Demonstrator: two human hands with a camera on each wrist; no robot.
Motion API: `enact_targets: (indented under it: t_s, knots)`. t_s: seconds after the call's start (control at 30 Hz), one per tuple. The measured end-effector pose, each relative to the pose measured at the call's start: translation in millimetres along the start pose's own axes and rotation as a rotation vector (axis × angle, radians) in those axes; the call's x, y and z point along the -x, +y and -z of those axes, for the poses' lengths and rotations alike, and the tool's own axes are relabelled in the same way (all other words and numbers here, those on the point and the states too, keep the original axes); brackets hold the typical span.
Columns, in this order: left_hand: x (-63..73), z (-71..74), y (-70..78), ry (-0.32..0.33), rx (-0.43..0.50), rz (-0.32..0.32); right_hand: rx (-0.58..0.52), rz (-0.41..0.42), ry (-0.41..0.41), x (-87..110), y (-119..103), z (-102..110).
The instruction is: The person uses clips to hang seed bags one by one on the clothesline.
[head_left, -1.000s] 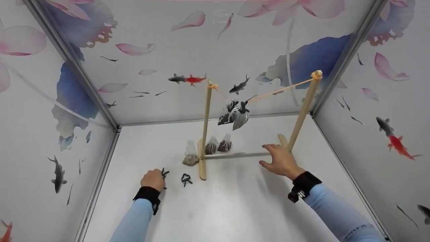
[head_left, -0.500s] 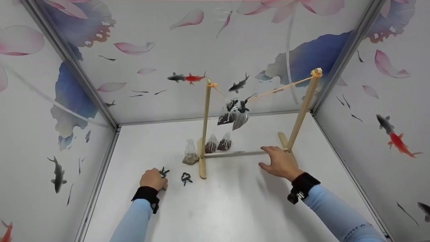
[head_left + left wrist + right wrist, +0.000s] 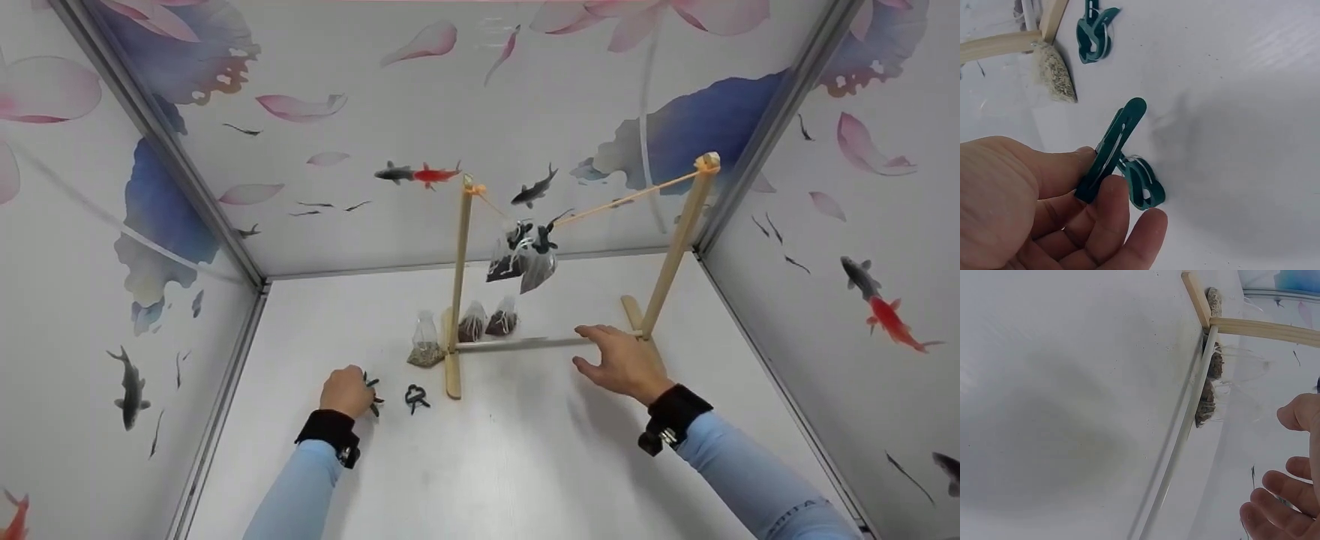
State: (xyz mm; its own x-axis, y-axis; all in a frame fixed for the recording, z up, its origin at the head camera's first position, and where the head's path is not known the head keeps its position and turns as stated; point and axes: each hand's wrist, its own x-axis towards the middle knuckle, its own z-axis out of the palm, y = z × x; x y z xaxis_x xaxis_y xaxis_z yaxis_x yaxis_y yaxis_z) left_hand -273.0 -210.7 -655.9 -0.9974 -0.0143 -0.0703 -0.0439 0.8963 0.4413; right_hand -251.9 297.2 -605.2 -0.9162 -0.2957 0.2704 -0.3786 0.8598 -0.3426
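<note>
My left hand (image 3: 346, 391) pinches a dark green clothespin (image 3: 1111, 147) between thumb and fingers, close over the table. A second green clothespin (image 3: 1144, 183) shows just past it in the left wrist view, partly covered by the held one. Farther right on the table lies a third clothespin (image 3: 416, 399). My right hand (image 3: 624, 362), palm partly turned inward with fingers spread, holds nothing near the right end of the white rod (image 3: 1176, 455). That rod joins two wooden posts, the left post (image 3: 460, 274) and the right post (image 3: 679, 255).
An orange string (image 3: 626, 199) sags between the post tops. Clear bags (image 3: 538, 268) with dark clips hang on it. Behind the rod stand two drawstring bags (image 3: 502, 321) of dark contents; a bag of pale grains (image 3: 425, 352) sits by the left post. Printed walls (image 3: 337, 225) enclose the table.
My left hand has lifted and shifted slightly right, with the clothespin now showing beyond its fingers. The right hand has drifted a little left, still spread.
</note>
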Motion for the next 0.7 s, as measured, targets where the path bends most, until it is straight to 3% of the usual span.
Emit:
enact_targets:
  t_s: [0.37,0.7]
  knots:
    - [0.2,11.0,47.8,0.028,0.104,-0.067,-0.106,0.087,0.068,-8.8,-12,-1]
    - [3.0,12.8,92.4,0.064,0.145,-0.213,-0.176,0.167,0.142,-17.3,-31,-5]
